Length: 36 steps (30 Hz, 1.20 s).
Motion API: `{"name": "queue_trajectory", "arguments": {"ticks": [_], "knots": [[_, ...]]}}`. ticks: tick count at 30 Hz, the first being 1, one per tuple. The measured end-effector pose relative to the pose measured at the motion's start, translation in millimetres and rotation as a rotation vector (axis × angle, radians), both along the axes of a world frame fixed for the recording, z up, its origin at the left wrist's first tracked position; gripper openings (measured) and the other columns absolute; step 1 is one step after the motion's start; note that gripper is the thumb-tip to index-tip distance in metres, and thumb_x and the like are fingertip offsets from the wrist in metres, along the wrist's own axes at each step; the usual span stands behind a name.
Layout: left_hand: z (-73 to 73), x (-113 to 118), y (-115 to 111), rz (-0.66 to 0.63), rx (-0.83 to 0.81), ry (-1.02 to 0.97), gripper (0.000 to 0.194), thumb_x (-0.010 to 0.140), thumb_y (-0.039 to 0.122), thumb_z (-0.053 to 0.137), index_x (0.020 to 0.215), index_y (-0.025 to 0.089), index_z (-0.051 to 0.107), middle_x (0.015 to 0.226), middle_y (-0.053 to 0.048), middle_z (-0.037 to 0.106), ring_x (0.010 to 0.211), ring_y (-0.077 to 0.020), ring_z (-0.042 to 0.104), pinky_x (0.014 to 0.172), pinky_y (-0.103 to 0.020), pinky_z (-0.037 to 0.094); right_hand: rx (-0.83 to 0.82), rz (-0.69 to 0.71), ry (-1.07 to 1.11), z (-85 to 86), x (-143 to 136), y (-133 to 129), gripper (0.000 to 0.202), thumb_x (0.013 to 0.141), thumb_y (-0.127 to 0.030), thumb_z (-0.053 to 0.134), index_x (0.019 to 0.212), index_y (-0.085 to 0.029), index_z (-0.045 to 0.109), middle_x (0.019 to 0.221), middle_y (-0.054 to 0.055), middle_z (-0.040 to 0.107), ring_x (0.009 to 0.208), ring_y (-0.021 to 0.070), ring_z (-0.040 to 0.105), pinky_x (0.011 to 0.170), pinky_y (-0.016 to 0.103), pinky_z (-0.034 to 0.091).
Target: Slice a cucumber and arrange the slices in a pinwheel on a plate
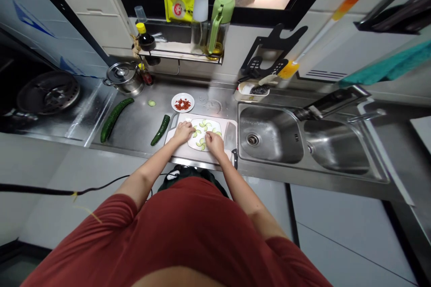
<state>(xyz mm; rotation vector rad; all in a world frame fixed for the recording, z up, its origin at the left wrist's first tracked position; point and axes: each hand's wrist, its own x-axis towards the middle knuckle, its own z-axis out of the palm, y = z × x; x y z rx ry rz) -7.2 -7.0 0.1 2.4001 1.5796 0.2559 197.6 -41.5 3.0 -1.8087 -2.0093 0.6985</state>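
A white plate [201,132] lies on a light cutting board [180,154], carrying thin green-edged cucumber slices [204,124] in curved, petal-like clusters. At the plate's left rim is my left hand [183,132], fingers curled and closed beside a cluster; what they hold, if anything, is hidden. My right hand [214,143] is over the plate's right part with fingertips pinched together near the slices; anything between them is too small to make out. Left of the board lies a cut cucumber [160,130]. A knife's black handle [235,158] shows at the board's right edge.
Behind the board stands a small white plate [174,98] with red pieces. A longer cucumber [116,119], a cucumber end [151,103] and a steel pot [124,80] are on the left. A double sink [272,161] adjoins the right, with a bottle shelf [182,54] above.
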Motion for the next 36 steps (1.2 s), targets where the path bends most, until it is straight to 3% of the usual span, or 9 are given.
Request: {"name": "queue_trajectory", "arguments": {"ticks": [3, 9, 11, 17, 23, 30, 36], "knots": [[-4.3, -3, 8, 0.166, 0.024, -0.096, 0.035, 0.084, 0.016, 0.048, 0.108, 0.027, 0.072, 0.103, -0.009, 0.063, 0.104, -0.026, 0.05, 0.091, -0.041, 0.037, 0.046, -0.056, 0.089, -1.8, 15, -4, 0.036, 0.091, -0.03, 0.044, 0.115, -0.016, 0.068, 0.102, 0.009, 0.071, 0.093, 0.023, 0.062, 0.082, 0.031, 0.045], [-10.0, -26, 46, 0.736, 0.057, -0.276, 0.031, 0.086, 0.023, 0.048, 0.109, 0.022, 0.068, 0.099, -0.009, 0.066, 0.097, -0.0241, 0.057, 0.088, -0.035, 0.042, 0.099, -0.118, 0.191, -3.3, 32, -8, 0.036, 0.088, -0.032, 0.044, 0.105, -0.015, 0.071, 0.091, 0.009, 0.072, 0.082, 0.0231, 0.063, 0.077, 0.031, 0.046], [-8.8, -36, 60, 0.811, 0.026, -0.278, 0.028, 0.086, 0.025, 0.05, 0.106, 0.022, 0.069, 0.098, -0.008, 0.066, 0.095, -0.0241, 0.058, 0.087, -0.035, 0.043, 0.111, -0.128, 0.215, -4.1, 35, -9, 0.037, 0.088, -0.034, 0.043, 0.104, -0.016, 0.071, 0.089, 0.009, 0.072, 0.079, 0.0227, 0.062, 0.075, 0.032, 0.046], [1.0, -48, 90, 0.816, -0.043, -0.198, 0.03, 0.087, 0.022, 0.049, 0.108, 0.026, 0.07, 0.109, -0.011, 0.063, 0.104, -0.0269, 0.056, 0.088, -0.037, 0.042, 0.13, -0.137, 0.239, -4.1, 40, -12, 0.039, 0.088, -0.039, 0.043, 0.1, -0.017, 0.072, 0.08, 0.008, 0.07, 0.072, 0.0216, 0.06, 0.073, 0.031, 0.045], [4.0, -49, 112, 0.73, -0.078, -0.115, 0.037, 0.088, 0.021, 0.047, 0.118, 0.028, 0.068, 0.116, -0.012, 0.06, 0.11, -0.0278, 0.052, 0.094, -0.039, 0.039, 0.106, -0.156, 0.224, -2.3, 43, -16, 0.039, 0.088, -0.04, 0.043, 0.1, -0.017, 0.072, 0.081, 0.008, 0.07, 0.072, 0.0215, 0.06, 0.07, 0.031, 0.045], [-2.8, -50, 124, 0.607, -0.088, -0.022, 0.031, 0.087, 0.024, 0.049, 0.107, 0.029, 0.072, 0.117, -0.01, 0.061, 0.109, -0.0263, 0.052, 0.093, -0.038, 0.039, 0.094, -0.16, 0.211, -2.6, 47, -19, 0.038, 0.088, -0.039, 0.042, 0.098, -0.018, 0.072, 0.082, 0.007, 0.07, 0.071, 0.0215, 0.06, 0.069, 0.03, 0.043], [-6.5, -48, 128, 0.591, -0.095, 0.044, 0.029, 0.086, 0.025, 0.051, 0.107, 0.026, 0.071, 0.113, -0.013, 0.06, 0.109, -0.0289, 0.052, 0.091, -0.041, 0.04, 0.081, -0.161, 0.209, -1.5, 46, -17, 0.04, 0.088, -0.041, 0.042, 0.099, -0.017, 0.072, 0.077, 0.007, 0.069, 0.07, 0.0217, 0.06, 0.069, 0.031, 0.044]]}}
